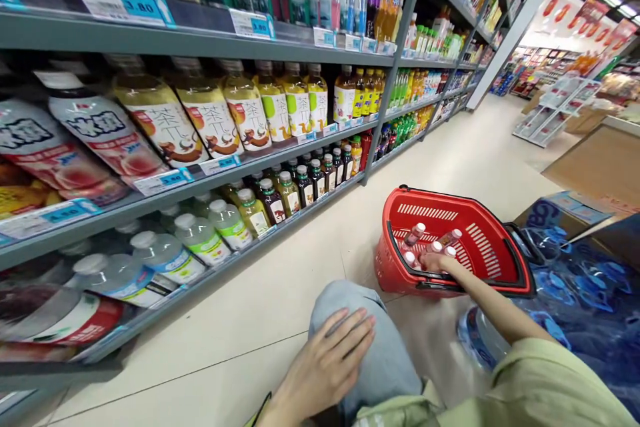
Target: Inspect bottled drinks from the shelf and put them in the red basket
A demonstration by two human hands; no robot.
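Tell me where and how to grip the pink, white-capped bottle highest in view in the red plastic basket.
Grip the pink, white-capped bottle just under its cap, probably from above through the open red plastic basket: it leans cap-up, neck exposed.

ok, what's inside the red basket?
At least five bottles with pale caps, and the right hand among them. The hand and the basket's near wall hide some lower parts; anything beneath can't be seen.

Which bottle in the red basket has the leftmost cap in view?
The bottle just left of the right hand, near the left wall of the red basket; the other visible caps sit farther right.
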